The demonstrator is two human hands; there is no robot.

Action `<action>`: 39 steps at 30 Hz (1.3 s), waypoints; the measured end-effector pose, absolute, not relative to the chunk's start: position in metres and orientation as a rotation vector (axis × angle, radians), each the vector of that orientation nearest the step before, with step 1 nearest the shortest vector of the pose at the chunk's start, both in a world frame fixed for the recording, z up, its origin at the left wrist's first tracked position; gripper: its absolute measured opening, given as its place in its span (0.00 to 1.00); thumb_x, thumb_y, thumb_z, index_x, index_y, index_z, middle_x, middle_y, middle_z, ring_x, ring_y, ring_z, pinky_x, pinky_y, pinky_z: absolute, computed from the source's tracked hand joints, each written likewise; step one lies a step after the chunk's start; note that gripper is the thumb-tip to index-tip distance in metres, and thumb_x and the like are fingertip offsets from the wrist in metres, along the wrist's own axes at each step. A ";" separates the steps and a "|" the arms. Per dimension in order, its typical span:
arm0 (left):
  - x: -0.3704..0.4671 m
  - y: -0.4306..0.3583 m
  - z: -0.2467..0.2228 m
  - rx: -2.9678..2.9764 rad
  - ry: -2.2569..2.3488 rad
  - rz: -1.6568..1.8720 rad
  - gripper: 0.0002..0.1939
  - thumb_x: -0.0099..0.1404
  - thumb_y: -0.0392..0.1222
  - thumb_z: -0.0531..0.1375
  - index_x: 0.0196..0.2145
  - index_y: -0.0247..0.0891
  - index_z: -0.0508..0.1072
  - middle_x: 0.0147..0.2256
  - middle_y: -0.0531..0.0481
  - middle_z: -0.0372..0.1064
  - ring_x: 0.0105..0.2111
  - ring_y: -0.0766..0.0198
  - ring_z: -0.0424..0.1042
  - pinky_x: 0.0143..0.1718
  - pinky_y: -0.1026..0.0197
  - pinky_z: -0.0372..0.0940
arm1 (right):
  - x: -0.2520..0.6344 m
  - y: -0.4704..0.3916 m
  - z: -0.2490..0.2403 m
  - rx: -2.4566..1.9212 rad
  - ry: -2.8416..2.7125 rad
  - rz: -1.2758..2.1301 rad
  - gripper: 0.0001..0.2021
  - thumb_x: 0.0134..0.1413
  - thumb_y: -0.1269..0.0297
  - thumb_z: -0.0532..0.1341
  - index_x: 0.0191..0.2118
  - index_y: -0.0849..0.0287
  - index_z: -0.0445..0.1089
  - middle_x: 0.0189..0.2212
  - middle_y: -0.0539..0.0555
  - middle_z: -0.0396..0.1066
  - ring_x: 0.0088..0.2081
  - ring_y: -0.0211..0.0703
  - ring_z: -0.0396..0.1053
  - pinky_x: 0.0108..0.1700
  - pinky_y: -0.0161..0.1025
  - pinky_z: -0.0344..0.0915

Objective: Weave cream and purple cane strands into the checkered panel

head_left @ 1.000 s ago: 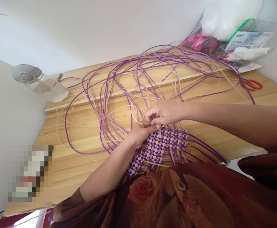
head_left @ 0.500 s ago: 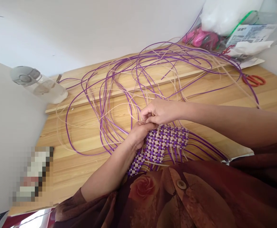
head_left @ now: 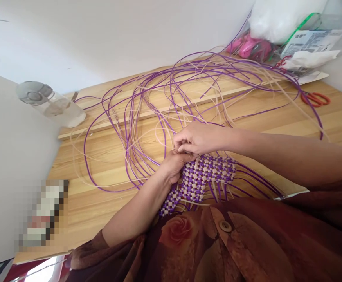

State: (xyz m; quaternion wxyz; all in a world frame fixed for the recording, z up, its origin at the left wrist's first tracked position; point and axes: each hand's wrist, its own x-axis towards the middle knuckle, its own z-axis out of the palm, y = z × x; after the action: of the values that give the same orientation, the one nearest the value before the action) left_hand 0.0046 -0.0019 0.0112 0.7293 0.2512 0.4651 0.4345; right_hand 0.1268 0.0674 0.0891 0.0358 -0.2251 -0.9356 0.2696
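Your left hand (head_left: 173,166) grips the upper left edge of the checkered purple-and-beige woven piece (head_left: 210,172), around the center of the frame. Your right hand (head_left: 200,137) sits just above, thumb and forefinger pinched closed right against the left hand's fingers. Can't tell which strand is in that pinch; fingertips hide it.

Change: right fingertips have shifted a bit to the left along the edge since a second ago, and your left thumb, out flat on the weave then, is now mostly tucked under them. The pale loop (head_left: 155,135) left of the pinch looks smaller too, so a pale strand has probably been drawn or repositioned. The woven piece stays nearly put, which suggests your left hand is anchoring it while the right does the fine work. No clear new row visible.

Woven piece lies at the near edge of the wooden table (head_left: 94,211), lower part close to your patterned shirt (head_left: 247,235). Long purple and beige strands (head_left: 84,150) fan out in loops across the upper middle; more run out below the weave and to its right. Some overlap near your hands, so snagging looks possible. Orange-handled scissors (head_left: 314,99) lie at upper right, gray-lidded bottle (head_left: 61,111) tilted at upper left, neither touched.
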 end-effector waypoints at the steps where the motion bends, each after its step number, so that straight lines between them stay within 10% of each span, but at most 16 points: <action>1: 0.004 -0.002 0.011 0.556 1.009 0.941 0.17 0.34 0.34 0.75 0.25 0.33 0.78 0.26 0.49 0.76 0.29 0.63 0.73 0.42 0.58 0.64 | 0.133 0.066 0.090 -0.733 -2.808 0.843 0.06 0.54 0.72 0.59 0.32 0.62 0.74 0.27 0.50 0.74 0.28 0.34 0.64 0.32 0.33 0.53; 22: -0.015 -0.001 0.009 1.051 1.065 0.715 0.20 0.50 0.54 0.70 0.20 0.35 0.71 0.19 0.53 0.65 0.19 0.71 0.57 0.22 0.64 0.49 | 0.176 0.049 0.070 -1.337 -2.672 1.125 0.09 0.55 0.60 0.60 0.31 0.60 0.72 0.22 0.47 0.68 0.23 0.35 0.60 0.27 0.35 0.51; 29: -0.007 -0.006 0.010 0.805 0.961 0.747 0.20 0.44 0.53 0.73 0.22 0.33 0.75 0.21 0.49 0.71 0.21 0.67 0.65 0.26 0.62 0.58 | 0.190 -0.006 0.067 -1.089 -2.464 0.243 0.10 0.58 0.57 0.63 0.33 0.57 0.75 0.34 0.55 0.74 0.41 0.47 0.67 0.48 0.45 0.58; 39: -0.004 -0.005 0.011 0.669 0.919 0.788 0.19 0.38 0.47 0.76 0.21 0.32 0.76 0.20 0.48 0.72 0.24 0.66 0.68 0.33 0.61 0.61 | 0.177 -0.023 0.013 -0.832 -2.185 0.274 0.05 0.59 0.68 0.61 0.38 0.55 0.75 0.33 0.55 0.74 0.37 0.43 0.69 0.43 0.42 0.65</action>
State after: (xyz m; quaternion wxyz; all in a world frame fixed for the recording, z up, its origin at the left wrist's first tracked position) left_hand -0.0036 -0.0055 0.0112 0.7702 0.3084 0.4239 0.3633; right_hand 0.1769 -0.0229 0.0130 0.3835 -0.3265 -0.8572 0.1074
